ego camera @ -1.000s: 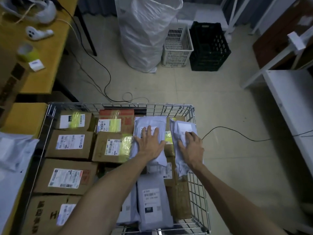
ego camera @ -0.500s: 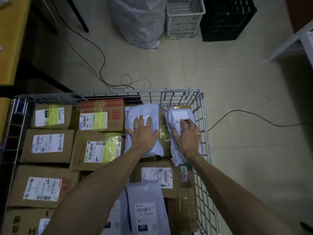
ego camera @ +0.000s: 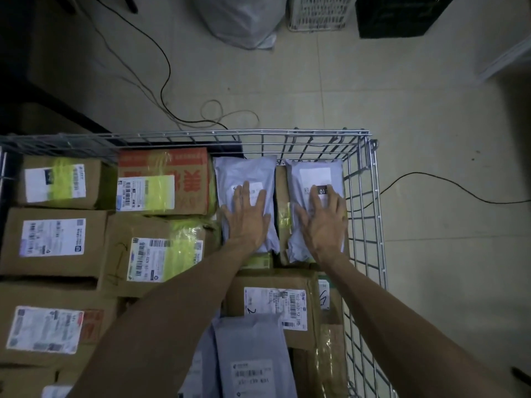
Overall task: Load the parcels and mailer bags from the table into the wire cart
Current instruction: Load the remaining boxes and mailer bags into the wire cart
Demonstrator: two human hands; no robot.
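Change: in the last second the right mailer bag (ego camera: 313, 172), which lay askew against the cart's side, has been squared up. It now lies flat and parallel to the left mailer bag (ego camera: 244, 170), with a narrow gap between them. My head has also leaned in, so the worktop has dropped out of view.
Left hand (ego camera: 247, 216): open and flat, fingers straight and spread, palm pressing on the left bag. It holds nothing.
Right hand (ego camera: 323, 222): the same, flat on the right bag with the fingertips over its label.
Where the bags are: in the far right corner of the wire cart (ego camera: 201, 134), on top of cardboard parcels. The right one is just beside the wire side wall.
Meaning for the task: I judge these two loaded, and the pressing only seats them. With the worktop unseen, I cannot tell how many are left.
Rest of the load: brown boxes fill the left side, among them a red-printed box (ego camera: 163, 165). Another grey mailer (ego camera: 253, 354) lies nearer me.
Bags: thin grey plastic film, soft and slightly crinkled, pillow-shaped, with white labels. I expect them to give under the palm and slide on taped card.
Parcels: brown corrugated card, rectangular and flat-topped, with glossy yellowish tape.
Cart: thin bright metal wire in an open grid, rigid.
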